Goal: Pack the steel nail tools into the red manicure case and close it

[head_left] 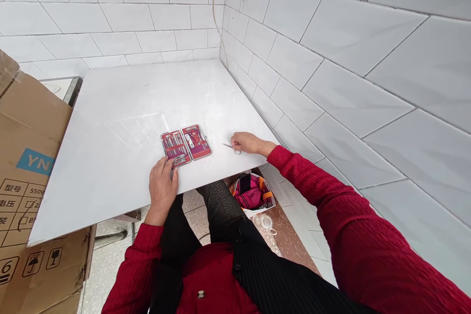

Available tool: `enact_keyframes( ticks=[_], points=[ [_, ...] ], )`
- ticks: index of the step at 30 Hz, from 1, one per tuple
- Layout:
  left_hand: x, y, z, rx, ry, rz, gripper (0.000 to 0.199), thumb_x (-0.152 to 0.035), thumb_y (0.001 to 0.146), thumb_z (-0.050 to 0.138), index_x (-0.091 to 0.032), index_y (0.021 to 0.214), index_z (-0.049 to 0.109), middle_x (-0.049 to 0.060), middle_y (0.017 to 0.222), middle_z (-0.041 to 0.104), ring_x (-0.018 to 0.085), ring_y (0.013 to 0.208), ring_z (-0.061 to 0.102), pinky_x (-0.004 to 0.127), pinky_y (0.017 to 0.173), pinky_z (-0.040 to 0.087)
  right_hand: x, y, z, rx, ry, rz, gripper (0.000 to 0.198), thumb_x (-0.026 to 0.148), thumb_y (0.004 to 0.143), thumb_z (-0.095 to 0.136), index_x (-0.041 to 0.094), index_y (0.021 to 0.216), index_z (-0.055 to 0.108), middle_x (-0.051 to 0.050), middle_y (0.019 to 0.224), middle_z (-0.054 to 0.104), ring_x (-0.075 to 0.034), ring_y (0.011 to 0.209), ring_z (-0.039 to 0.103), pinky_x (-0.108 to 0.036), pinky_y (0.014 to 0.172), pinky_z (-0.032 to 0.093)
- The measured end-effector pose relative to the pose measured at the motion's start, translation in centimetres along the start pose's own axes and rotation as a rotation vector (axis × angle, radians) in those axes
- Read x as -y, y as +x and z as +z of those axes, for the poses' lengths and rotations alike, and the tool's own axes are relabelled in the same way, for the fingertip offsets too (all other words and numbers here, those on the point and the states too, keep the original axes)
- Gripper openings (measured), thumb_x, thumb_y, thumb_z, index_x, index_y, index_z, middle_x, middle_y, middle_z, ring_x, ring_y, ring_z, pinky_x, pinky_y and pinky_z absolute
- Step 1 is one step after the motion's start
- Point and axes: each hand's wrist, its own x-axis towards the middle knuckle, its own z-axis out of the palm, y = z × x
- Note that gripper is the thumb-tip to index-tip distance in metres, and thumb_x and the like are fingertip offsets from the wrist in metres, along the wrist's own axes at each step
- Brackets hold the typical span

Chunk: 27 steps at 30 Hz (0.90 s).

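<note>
The left arm came up from below, its red sleeve [142, 252] ending at the wrist, and the left hand [164, 181] lay palm down over the near edge of the tabletop [121, 93]. The right arm stretched forward from the right side, its forearm angled inward, and the right hand [246, 143] was low over the tabletop, its knuckles upward.

The small scissors [227, 145] were silvery and slim, with a pointed end toward the left and a ring handle below the fingers. They were to the right of the open case [202, 149], well apart from it. The case lay flat on the tabletop, red and purple inside, with metal tools in both halves.

The right grip was pinched together on the scissors, between thumb and fingertips. The left grip was loosely spread and held nothing; its fingertips met the case's near left corner, though how firmly could not be told.
</note>
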Motion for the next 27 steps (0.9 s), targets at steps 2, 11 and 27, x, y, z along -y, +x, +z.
enact_keyframes(
  ticks=[2, 11, 27],
  points=[
    [0.0, 0.0, 0.0, -0.002, -0.001, 0.004, 0.042, -0.037, 0.103, 0.043, -0.015, 0.133, 0.064, 0.020, 0.146, 0.060, 0.036, 0.135, 0.055, 0.055, 0.115, 0.043, 0.5, -0.1, 0.1, -0.017, -0.047, 0.036, 0.017, 0.014, 0.095, 0.058, 0.016, 0.099, 0.074, -0.009, 0.113, 0.072, -0.019, 0.093, 0.065, -0.027, 0.073, 0.039],
    [0.0, 0.0, 0.0, -0.009, 0.004, 0.006, 0.041, -0.037, 0.103, 0.044, -0.016, 0.133, 0.064, 0.019, 0.146, 0.060, 0.035, 0.135, 0.055, 0.054, 0.115, 0.042, 2.2, 0.3, 0.5, -0.028, -0.206, 0.105, 0.026, 0.023, 0.095, 0.058, 0.013, 0.110, 0.076, -0.017, 0.119, 0.075, -0.030, 0.105, 0.072, -0.033, 0.074, 0.045],
    [-0.1, -0.2, 0.1, -0.019, 0.017, 0.024, 0.041, -0.037, 0.104, 0.042, -0.015, 0.131, 0.064, 0.019, 0.144, 0.061, 0.035, 0.134, 0.055, 0.055, 0.115, 0.042, 8.2, 2.7, -0.8, -0.109, -0.021, 0.100, 0.022, 0.033, 0.090, 0.066, 0.020, 0.099, 0.080, -0.009, 0.104, 0.081, -0.025, 0.097, 0.074, -0.028, 0.070, 0.045]
  ],
)
